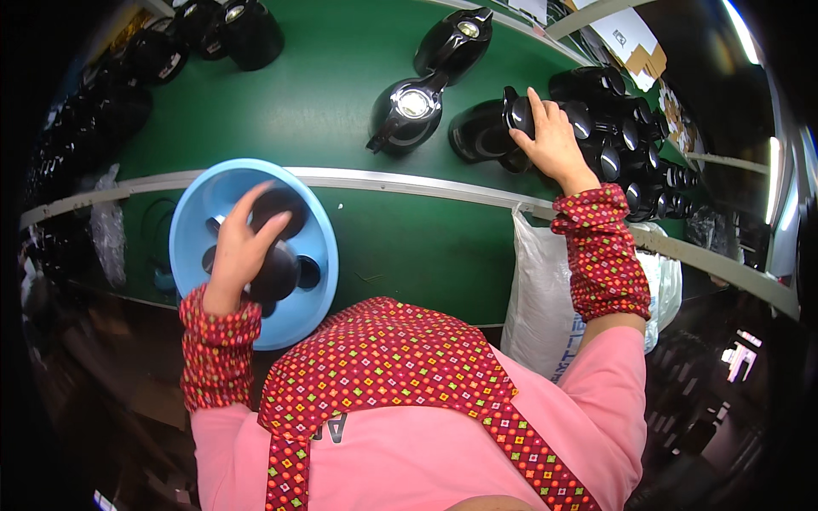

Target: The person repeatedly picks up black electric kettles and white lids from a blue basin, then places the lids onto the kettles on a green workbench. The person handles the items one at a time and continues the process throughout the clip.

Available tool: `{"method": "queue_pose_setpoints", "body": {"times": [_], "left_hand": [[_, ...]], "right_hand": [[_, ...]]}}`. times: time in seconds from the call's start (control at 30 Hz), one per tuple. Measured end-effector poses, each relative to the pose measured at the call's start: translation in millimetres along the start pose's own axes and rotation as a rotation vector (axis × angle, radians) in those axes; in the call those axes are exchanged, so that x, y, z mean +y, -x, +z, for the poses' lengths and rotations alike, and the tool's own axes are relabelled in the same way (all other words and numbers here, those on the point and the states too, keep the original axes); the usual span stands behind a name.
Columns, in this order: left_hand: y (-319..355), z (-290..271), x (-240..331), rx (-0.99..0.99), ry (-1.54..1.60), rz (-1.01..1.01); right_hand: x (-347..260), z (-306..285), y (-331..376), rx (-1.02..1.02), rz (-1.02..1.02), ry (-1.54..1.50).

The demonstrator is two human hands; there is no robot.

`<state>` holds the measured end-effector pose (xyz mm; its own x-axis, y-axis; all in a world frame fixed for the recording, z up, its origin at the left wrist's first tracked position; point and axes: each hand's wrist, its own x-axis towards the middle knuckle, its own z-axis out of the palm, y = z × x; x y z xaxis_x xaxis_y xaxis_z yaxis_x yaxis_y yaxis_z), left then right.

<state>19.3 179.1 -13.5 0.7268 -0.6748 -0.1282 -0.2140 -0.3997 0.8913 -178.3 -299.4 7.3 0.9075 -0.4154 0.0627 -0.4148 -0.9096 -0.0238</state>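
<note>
The green tabletop [324, 77] holds two glossy black jugs [407, 132], seemingly lidless; others [609, 162] look capped. Right hand [558, 149] grips one jug [477, 132]; left hand [239, 249], grip unclear, reaches among round black lids [277, 272] in a blue tub [321, 230].

Green bench top [332, 51] fills upper middle, smooth, slightly glossy. Silver metal rail [392, 181] runs across, bowed by the lens, with a second green surface [400, 247] on the near side; can't tell if same level. Pale strip [532, 34] along the bench's far edge, light-coloured frame bar [596, 13] angled over it at top right. Long white light tube [740, 31] upper right, another bright tube [774, 179] lower down, near-vertical. Right-hand background dark, with scattered bright patches [741, 356]. Lower left background [141, 426] dim brownish, floor detail unreadable. Outer rim black.
</note>
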Motion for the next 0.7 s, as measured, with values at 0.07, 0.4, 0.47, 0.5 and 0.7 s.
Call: {"method": "queue_pose_setpoints", "body": {"times": [0.07, 0.4, 0.47, 0.5, 0.7], "left_hand": [[-36, 24, 35, -0.093, 0.221, 0.094], [-164, 92, 74, -0.104, -0.158, 0.307], [-173, 92, 74, -0.126, -0.224, 0.313], [-181, 92, 73, -0.160, -0.216, 0.298], [-200, 107, 72, -0.026, -0.283, 0.440]], "right_hand": [[-4, -20, -7, -0.120, -0.016, -0.091], [-48, -70, -31, -0.344, -0.275, -0.038], [-46, -69, -29, -0.330, -0.311, 0.023], [-45, -69, -29, -0.325, -0.330, 0.041], [-46, -74, -34, -0.323, -0.428, 0.172]]}}
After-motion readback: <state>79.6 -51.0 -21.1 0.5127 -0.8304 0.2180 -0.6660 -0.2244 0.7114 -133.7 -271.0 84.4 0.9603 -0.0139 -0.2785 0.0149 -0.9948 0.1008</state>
